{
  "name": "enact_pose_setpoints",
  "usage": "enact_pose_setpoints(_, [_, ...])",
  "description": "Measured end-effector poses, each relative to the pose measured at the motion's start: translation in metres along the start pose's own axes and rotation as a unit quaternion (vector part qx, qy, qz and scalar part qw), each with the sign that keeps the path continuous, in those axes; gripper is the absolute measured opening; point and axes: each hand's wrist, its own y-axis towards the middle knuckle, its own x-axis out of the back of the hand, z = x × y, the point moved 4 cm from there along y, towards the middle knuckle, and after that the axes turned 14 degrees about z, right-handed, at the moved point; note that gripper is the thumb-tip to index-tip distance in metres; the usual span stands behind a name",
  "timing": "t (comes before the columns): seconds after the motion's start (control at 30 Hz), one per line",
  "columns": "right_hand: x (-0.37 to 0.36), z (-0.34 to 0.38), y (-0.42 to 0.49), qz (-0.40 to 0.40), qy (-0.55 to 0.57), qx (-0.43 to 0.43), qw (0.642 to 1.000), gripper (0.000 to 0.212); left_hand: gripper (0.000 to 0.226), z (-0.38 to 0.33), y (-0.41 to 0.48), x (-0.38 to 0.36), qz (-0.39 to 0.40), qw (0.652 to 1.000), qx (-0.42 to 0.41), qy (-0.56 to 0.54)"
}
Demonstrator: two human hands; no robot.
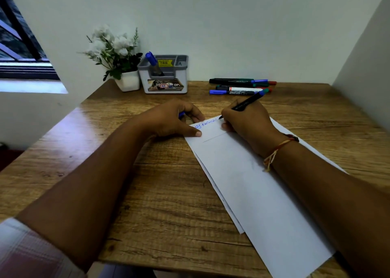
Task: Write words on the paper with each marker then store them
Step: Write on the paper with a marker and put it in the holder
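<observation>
The right hand (247, 123) pinches a black marker (244, 104), tip on the paper (253, 184) at frame centre. The left hand (171, 119) curls around a blue cap (181, 114), thumb pressing the paper's corner. Spare markers (240, 86) lie on the surface (147, 182) above, beside a grey organizer (163, 75).

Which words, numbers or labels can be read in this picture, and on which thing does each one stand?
"49.00": yellow sticker on the grey desk organizer.
"42" and "OPL": label on the organizer's front; the rest is blurred.
Blue handwriting on the paper: too blurred to read.
Print on the marker in the right hand: too small to read.
Print on the markers lying on the table: too small.
</observation>
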Motion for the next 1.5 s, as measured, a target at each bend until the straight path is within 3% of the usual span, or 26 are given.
enact_pose_setpoints(0.1, [0.002,-0.005,0.003,0.010,0.095,0.001,0.995,0.013,0.039,0.001,-0.002,0.003,-0.025,0.999,-0.014,-0.038])
enact_pose_setpoints(0.2, [0.005,-0.006,0.003,0.029,0.192,0.041,0.980,0.015,0.030,0.006,-0.004,0.012,-0.126,0.976,-0.022,-0.174])
enact_pose_setpoints(0.27, [0.005,-0.004,0.001,0.039,0.262,0.056,0.963,0.008,0.020,0.009,-0.002,0.017,-0.179,0.934,-0.030,-0.308])
enact_pose_setpoints(0.37, [0.006,0.001,0.001,0.036,0.355,0.064,0.932,0.008,0.023,0.007,0.001,0.020,-0.205,0.838,-0.085,-0.498])
enact_pose_setpoints(0.47, [0.007,0.010,-0.004,0.047,0.385,0.062,0.920,0.019,0.025,0.004,0.001,0.019,-0.195,0.779,-0.123,-0.583])
enact_pose_setpoints(0.67, [0.003,0.025,-0.017,0.104,0.305,0.171,0.931,0.016,0.027,-0.003,0.002,0.013,-0.181,0.772,-0.129,-0.596])
enact_pose_setpoints(0.9, [-0.006,0.031,-0.027,0.155,0.283,0.202,0.925,0.021,0.042,-0.005,0.001,0.008,-0.167,0.773,-0.132,-0.597])
enact_pose_setpoints(1.17, [-0.007,0.031,-0.027,0.161,0.214,0.229,0.936,0.024,0.026,-0.001,0.004,0.008,-0.150,0.797,-0.118,-0.573])
enact_pose_setpoints(1.33, [-0.006,0.029,-0.025,0.132,0.181,0.235,0.946,0.013,0.034,-0.002,0.003,0.007,-0.153,0.800,-0.112,-0.569])
enact_pose_setpoints(1.5, [-0.001,0.024,-0.022,0.091,0.114,0.260,0.955,0.015,0.044,-0.007,0.003,0.003,-0.135,0.804,-0.119,-0.567])
